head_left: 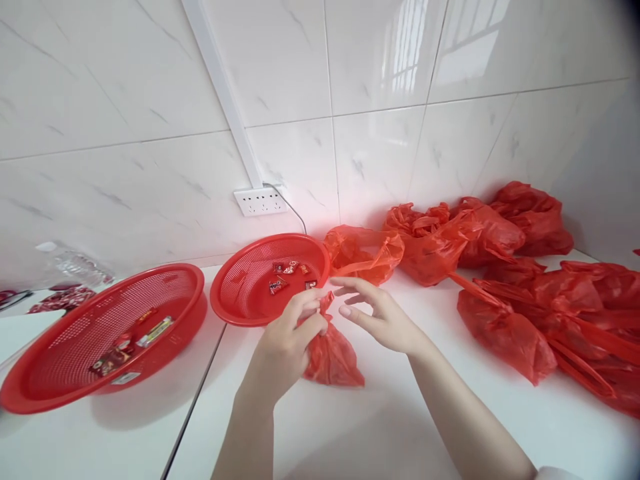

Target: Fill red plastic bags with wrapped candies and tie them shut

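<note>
A small red plastic bag [336,355] rests on the white table, its neck gathered and twisted upward. My left hand [294,331] is closed around that neck, fingers and thumb pinching it. Just right of the neck, my right hand [376,312] is open, thumb and fingers apart, with nothing in it. Behind my left hand stands a round red plastic basket [235,293] holding several small wrapped snacks [278,285].
At left, a larger red basket [193,293] sits tilted with a few packets inside. Behind it lies a clear plastic bottle [80,263]. Filled red bags [505,327] crowd the right side, and more bags [433,247] line the tiled wall. A power strip [261,201] is on the wall.
</note>
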{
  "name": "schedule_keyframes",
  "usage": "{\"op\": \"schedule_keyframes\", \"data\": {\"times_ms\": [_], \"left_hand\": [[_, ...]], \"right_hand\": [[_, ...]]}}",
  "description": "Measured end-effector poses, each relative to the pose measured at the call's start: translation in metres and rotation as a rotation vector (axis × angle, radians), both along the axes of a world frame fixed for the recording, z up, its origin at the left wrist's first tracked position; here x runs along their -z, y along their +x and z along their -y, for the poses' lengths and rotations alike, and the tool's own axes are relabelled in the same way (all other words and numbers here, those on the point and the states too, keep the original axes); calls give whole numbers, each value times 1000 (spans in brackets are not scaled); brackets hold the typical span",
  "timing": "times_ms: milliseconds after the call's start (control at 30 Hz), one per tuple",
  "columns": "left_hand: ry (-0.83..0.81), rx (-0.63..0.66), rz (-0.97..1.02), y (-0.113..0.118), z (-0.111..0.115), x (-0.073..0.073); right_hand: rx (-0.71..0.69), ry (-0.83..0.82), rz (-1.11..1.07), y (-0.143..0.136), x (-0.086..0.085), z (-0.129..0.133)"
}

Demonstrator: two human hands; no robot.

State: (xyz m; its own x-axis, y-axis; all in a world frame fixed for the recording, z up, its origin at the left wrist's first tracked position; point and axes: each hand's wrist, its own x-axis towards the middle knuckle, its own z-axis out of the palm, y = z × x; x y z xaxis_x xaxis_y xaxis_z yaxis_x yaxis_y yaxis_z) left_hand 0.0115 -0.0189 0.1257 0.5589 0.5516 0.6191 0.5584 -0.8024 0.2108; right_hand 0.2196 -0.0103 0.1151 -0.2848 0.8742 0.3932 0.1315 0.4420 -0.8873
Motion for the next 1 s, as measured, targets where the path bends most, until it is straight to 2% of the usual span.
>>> {"op": "schedule_keyframes", "data": {"times_ms": [67, 167, 267, 367, 500, 600, 700, 833, 933, 1000], "left_hand": [[-18, 0, 18, 2, -2, 3], [-73, 33, 43, 4, -4, 2], [-221, 103, 66, 5, -4, -3], [-405, 132, 160, 3, -6, -5], [-482, 45, 361, -5, -9, -4], [-372, -49, 426, -14, -11, -4], [-256, -138, 372, -23, -11, -6], [-258, -209, 370, -26, -14, -9], [-409, -241, 296, -23, -19, -9], [-504, -290, 194, -22, -23, -7]], "right_hand": [[-61, -47, -25, -4, 2, -1], [-54, -99, -101, -8, 5, -5], [-109, -208, -232, -3, 5, -9], [-200, -306, -248, 8, 2, -10], [-221, -203, -137, 22, -4, -7], [-41, -69, -68, 41, -9, -4], [273, -46, -55, 73, -12, 0], [659, 4, -113, 109, -11, 7], [785, 71, -108, 112, -8, 7], [773, 51, -13, 109, -6, 4]]}}
